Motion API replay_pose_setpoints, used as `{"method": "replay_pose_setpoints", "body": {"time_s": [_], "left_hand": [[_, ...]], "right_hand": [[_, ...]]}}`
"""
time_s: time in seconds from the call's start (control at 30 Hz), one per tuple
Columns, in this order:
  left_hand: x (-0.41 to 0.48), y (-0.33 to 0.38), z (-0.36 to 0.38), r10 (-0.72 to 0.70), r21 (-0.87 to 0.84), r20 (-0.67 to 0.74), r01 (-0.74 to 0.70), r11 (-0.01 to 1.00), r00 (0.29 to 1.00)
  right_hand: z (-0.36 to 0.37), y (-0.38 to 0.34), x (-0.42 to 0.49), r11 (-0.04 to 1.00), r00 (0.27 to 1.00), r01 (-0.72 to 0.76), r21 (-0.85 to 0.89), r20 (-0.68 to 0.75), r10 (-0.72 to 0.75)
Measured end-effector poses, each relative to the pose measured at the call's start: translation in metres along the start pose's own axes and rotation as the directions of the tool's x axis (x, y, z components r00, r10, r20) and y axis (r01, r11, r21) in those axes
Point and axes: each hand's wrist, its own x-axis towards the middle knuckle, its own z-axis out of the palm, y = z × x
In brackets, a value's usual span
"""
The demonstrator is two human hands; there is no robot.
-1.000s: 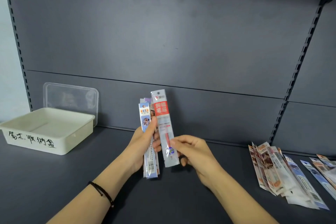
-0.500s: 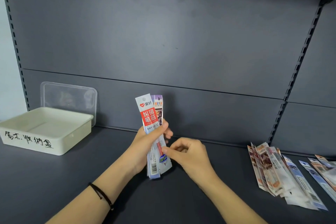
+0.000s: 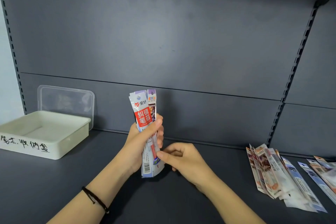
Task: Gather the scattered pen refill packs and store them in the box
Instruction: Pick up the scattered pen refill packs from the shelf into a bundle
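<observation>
My left hand (image 3: 140,143) grips a bundle of pen refill packs (image 3: 143,114) upright above the middle of the dark shelf; the front pack has a red label. My right hand (image 3: 185,162) is just right of the bundle's lower end, fingers curled, thumb and fingertips pinching its lower right edge. The cream storage box (image 3: 54,151), with handwritten characters on its front wall, stands open at the left of the shelf and looks empty. Several more refill packs (image 3: 276,174) lie fanned out on the shelf at the right.
A clear plastic lid (image 3: 65,100) leans against the back panel behind the box. The shelf surface (image 3: 54,187) is dark grey, with a slotted upright (image 3: 294,71) on the back wall at the right.
The red-labelled pack that my right hand held beside the bundle now lies on the front of the bundle in my left hand. My right hand has slid down to its lower edge.
</observation>
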Motion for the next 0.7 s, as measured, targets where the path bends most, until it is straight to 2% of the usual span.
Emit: {"method": "replay_pose_setpoints", "body": {"time_s": [0.07,0.13,0.17,0.23,0.27,0.3,0.4,0.6,0.7], "left_hand": [[0.003,-0.001,-0.001,0.032,0.013,-0.033,-0.032,0.999,0.999],[0.005,-0.001,-0.001,0.091,0.077,-0.080,-0.084,0.993,0.993],[0.007,-0.001,-0.001,0.120,0.105,-0.102,-0.109,0.988,0.987],[0.007,-0.004,-0.005,0.162,0.165,-0.131,-0.140,0.976,0.978],[0.006,-0.007,-0.008,0.172,0.215,-0.129,-0.142,0.966,0.977],[0.005,-0.011,-0.010,0.164,0.277,-0.120,-0.126,0.953,0.979],[0.002,-0.023,-0.010,0.072,0.394,-0.096,-0.029,0.919,0.993],[0.004,-0.028,-0.014,-0.059,0.400,-0.122,0.103,0.911,0.991],[0.003,-0.033,-0.014,-0.111,0.436,-0.119,0.152,0.887,0.987]], "right_hand": [[-0.001,0.002,0.001,0.998,1.000,0.015,-0.057,-0.006,-0.016],[-0.004,0.006,0.003,0.979,0.999,0.026,-0.200,-0.026,-0.031],[-0.006,0.008,0.003,0.945,0.998,0.015,-0.326,-0.051,-0.033],[-0.011,0.013,0.004,0.809,0.994,-0.030,-0.588,-0.104,-0.039],[-0.013,0.015,0.004,0.754,0.992,-0.057,-0.655,-0.124,-0.033],[-0.014,0.016,0.004,0.736,0.990,-0.080,-0.672,-0.138,-0.018],[-0.018,0.018,0.006,0.775,0.986,-0.127,-0.619,-0.161,0.033],[-0.023,0.022,0.009,0.734,0.983,-0.131,-0.666,-0.181,0.011],[-0.024,0.025,0.011,0.783,0.980,-0.114,-0.611,-0.196,-0.011]]}}
